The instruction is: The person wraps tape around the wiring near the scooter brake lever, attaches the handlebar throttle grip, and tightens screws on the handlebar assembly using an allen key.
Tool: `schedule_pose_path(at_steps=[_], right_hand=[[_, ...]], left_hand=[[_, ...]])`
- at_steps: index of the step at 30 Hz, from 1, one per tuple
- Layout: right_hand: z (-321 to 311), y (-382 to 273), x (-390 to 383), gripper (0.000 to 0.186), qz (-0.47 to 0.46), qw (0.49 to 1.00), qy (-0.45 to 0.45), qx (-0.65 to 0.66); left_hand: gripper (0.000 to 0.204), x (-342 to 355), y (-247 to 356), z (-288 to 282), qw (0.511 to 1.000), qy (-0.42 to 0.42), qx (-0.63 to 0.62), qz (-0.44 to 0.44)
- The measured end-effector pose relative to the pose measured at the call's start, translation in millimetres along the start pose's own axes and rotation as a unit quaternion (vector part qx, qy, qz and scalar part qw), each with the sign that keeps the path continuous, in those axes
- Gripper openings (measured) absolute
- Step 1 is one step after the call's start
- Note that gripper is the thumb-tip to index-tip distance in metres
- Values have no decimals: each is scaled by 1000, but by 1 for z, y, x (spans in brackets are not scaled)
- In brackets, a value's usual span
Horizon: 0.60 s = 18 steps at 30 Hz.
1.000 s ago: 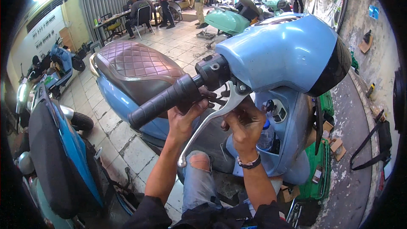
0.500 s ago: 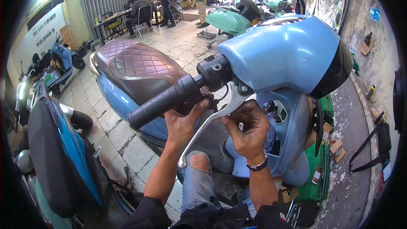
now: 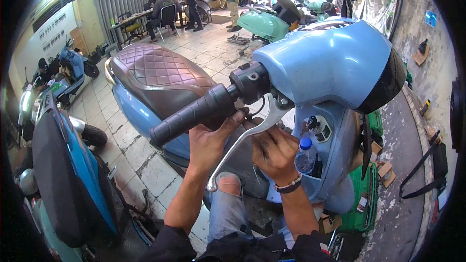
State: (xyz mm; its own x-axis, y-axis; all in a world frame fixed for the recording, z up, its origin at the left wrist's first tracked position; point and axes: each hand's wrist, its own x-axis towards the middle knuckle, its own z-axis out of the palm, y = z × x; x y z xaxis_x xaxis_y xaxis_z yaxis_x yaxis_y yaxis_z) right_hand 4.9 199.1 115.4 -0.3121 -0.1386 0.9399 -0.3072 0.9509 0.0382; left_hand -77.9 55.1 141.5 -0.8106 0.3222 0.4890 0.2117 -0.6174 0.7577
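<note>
A light blue scooter (image 3: 318, 63) with a black handgrip (image 3: 187, 116) and silver brake lever (image 3: 233, 150) is in front of me. My left hand (image 3: 211, 140) is closed under the grip, its thumb near a thin black cable (image 3: 261, 109) behind the lever; what it holds is hidden. My right hand (image 3: 274, 153) has its fingers curled just under the lever, beside the left thumb; their tips and anything in them are hidden. A water bottle with blue cap (image 3: 305, 157) sits in the front pocket, below the ignition switch (image 3: 313, 126).
A brown quilted seat (image 3: 160, 68) lies behind the handgrip. A parked scooter (image 3: 63, 170) is at left; a mint scooter (image 3: 262, 22) stands behind. Several people (image 3: 191, 5) sit and stand at the back. Green cases (image 3: 359, 204) and a black bag (image 3: 432, 165) are at right, by the wall.
My right hand has moved slightly left and turned, with fingers further under the lever, uncovering the bottle. My left hand has shifted a little, its thumb staying by the cable.
</note>
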Motion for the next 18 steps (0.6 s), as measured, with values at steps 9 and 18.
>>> schedule_pose_path(at_steps=[9, 18], right_hand=[[5, -2, 0, 20, 9, 999, 43, -12], [10, -13, -1, 17, 116, 987, 47, 97]], left_hand=[[26, -1, 2, 4, 1000, 12, 22, 0], [28, -4, -2, 0, 996, -6, 62, -71]])
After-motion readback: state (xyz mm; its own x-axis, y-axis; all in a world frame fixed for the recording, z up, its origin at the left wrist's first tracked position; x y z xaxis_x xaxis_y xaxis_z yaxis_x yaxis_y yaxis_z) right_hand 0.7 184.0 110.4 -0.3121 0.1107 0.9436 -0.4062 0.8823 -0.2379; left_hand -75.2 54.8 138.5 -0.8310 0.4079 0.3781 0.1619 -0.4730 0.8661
